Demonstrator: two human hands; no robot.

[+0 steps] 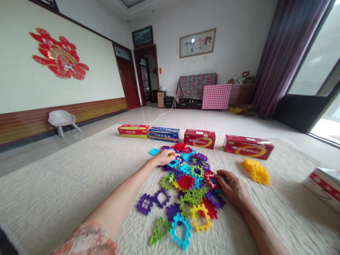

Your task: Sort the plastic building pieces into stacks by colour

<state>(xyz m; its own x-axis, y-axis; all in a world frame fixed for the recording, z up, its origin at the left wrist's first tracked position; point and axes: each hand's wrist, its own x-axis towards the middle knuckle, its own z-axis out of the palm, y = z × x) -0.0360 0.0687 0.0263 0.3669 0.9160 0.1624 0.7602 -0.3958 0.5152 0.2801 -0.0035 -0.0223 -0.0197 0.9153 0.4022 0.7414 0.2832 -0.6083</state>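
A heap of flat plastic interlocking tiles (190,179) in purple, green, red, cyan and yellow lies on a cream quilted mat (66,184). My left hand (163,157) reaches to the heap's far left edge, fingers curled and pinched on a small green tile (171,154). At the heap's right side rests my right hand (232,186), fingers bent down onto a red tile (212,179); whether it grips that tile I cannot tell. A cluster of joined yellow tiles (257,170) sits apart on the right.
Several long cardboard boxes line the mat's far edge: red-yellow (133,130), blue (164,134), red (199,138) and red (248,146). Another box (325,187) lies at the right. A white child's chair (61,120) stands by the left wall. A sofa (195,88) is at the back.
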